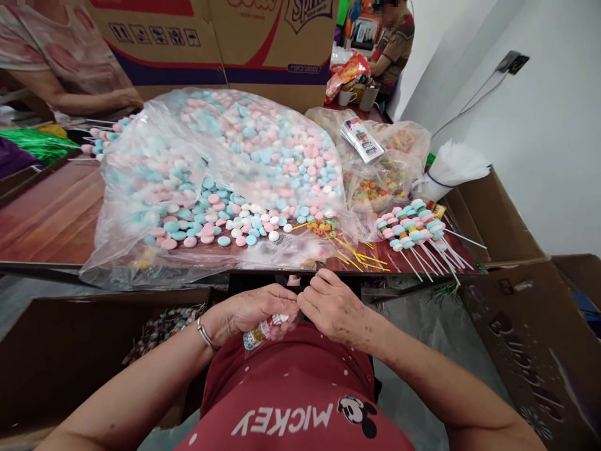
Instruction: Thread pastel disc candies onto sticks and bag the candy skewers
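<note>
My left hand (263, 308) is closed around a small clear printed packet (256, 337) with candy inside, held low in front of my red shirt. My right hand (331, 307) meets it at the packet's gathered end, its fingers pinched together; what they grip is too small to make out. Beyond both hands, a big clear bag (225, 156) of pink, blue and white candies lies open on the table (56, 213). Yellow twist ties (361, 258) lie near the table's edge. To their right rests a pile of candy skewers (410, 225) on white sticks.
Behind the big bag stands a large carton (211, 44). Bags of ring candies (380, 181) bear a stack of printed wrappers (362, 141). Open boxes flank me, the left box (37, 351) holding skewers. Two other people sit beyond the table.
</note>
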The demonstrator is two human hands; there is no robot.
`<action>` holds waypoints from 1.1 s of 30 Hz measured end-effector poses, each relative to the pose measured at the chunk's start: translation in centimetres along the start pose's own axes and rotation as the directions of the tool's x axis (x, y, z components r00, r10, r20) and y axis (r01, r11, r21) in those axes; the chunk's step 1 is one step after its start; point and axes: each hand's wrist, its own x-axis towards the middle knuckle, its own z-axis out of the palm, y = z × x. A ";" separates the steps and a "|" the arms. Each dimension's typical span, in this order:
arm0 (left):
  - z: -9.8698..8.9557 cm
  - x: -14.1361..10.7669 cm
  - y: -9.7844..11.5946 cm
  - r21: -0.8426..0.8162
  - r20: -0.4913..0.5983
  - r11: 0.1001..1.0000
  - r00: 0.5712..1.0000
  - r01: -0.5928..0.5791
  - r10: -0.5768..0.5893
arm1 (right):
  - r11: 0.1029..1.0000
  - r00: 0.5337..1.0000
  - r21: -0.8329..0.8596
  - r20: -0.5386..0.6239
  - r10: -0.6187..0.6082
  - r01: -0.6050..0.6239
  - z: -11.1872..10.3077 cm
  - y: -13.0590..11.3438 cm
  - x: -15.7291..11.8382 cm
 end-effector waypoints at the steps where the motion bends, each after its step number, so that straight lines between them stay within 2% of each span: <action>1: 0.1 -0.1 0.0 0.090 -0.025 0.996 1.000 0.002 0.001 | 1.000 1.000 0.012 0.006 0.009 -0.010 0.1 0.0 -0.1; 2: 0.3 -0.2 0.1 0.204 -0.079 0.979 0.996 -0.018 0.035 | 0.999 1.000 0.020 0.006 0.030 -0.030 0.1 0.1 -0.2; 3: 0.6 -0.2 0.0 0.336 -0.147 0.940 0.982 -0.060 0.115 | 0.998 0.998 0.025 0.001 0.062 -0.062 0.2 0.1 -0.3; 4: 0.8 -0.3 -0.1 0.475 -0.198 0.871 0.951 -0.120 0.239 | 0.994 0.995 0.030 -0.001 0.102 -0.102 0.2 0.1 -0.3; 5: 1.0 -0.2 -0.3 0.605 -0.215 0.773 0.897 -0.188 0.387 | 0.989 0.989 0.038 0.007 0.145 -0.145 0.2 0.0 -0.4; 7: 1.3 -0.1 -0.8 0.786 -0.151 0.546 0.768 -0.288 0.623 | 0.972 0.974 0.067 0.050 0.222 -0.225 0.2 -0.1 -0.4; 8: 1.4 0.1 -1.0 0.833 -0.107 0.460 0.725 -0.308 0.680 | 0.963 0.965 0.085 0.082 0.251 -0.258 0.2 -0.2 -0.4; 9: 1.4 0.3 -1.3 0.861 -0.079 0.402 0.698 -0.312 0.711 | 0.955 0.956 0.097 0.113 0.271 -0.282 0.1 -0.3 -0.4; 11: 1.3 0.6 -1.6 0.884 -0.085 0.364 0.666 -0.293 0.741 | 0.944 0.945 0.111 0.146 0.292 -0.309 -0.2 -0.3 -0.3; 13: 1.2 0.7 -1.7 0.863 -0.147 0.415 0.642 -0.289 0.753 | 0.932 0.937 0.117 0.105 0.332 -0.343 -0.8 0.4 -0.6; 15: 1.0 0.4 -1.6 0.773 -0.286 0.564 0.636 -0.288 0.717 | 0.899 0.905 0.115 -0.002 0.425 -0.422 -1.7 2.0 -1.7; 17: 0.8 0.0 -1.5 0.584 -0.470 0.763 0.651 -0.278 0.596 | 0.824 0.818 0.088 -0.103 0.566 -0.559 -2.5 4.3 -3.6; 18: 0.7 -0.3 -1.5 0.466 -0.545 0.841 0.661 -0.273 0.517 | 0.770 0.762 0.072 -0.114 0.637 -0.634 -2.8 5.5 -4.7; 20: 0.5 -0.7 -1.4 0.252 -0.627 0.923 0.676 -0.292 0.386 | 0.643 0.642 0.036 -0.023 0.766 -0.765 -2.9 7.7 -6.8; 22: 0.5 -0.9 -1.4 0.101 -0.654 0.934 0.684 -0.343 0.322 | 0.565 0.562 -0.002 0.101 0.821 -0.825 -2.3 9.2 -8.1; 23: 0.6 -0.9 -1.4 0.047 -0.658 0.927 0.687 -0.372 0.309 | 0.551 0.543 -0.012 0.146 0.827 -0.835 -1.8 9.6 -8.4; 27: 1.0 -0.7 -1.5 -0.078 -0.638 0.902 0.717 -0.425 0.283 | 0.553 0.534 -0.045 0.206 0.820 -0.832 0.4 10.1 -7.2; 33: 1.0 -0.6 -2.2 -0.136 -0.611 0.887 0.742 -0.442 0.276 | 0.527 0.468 -0.142 0.310 0.827 -0.838 1.6 11.2 -4.7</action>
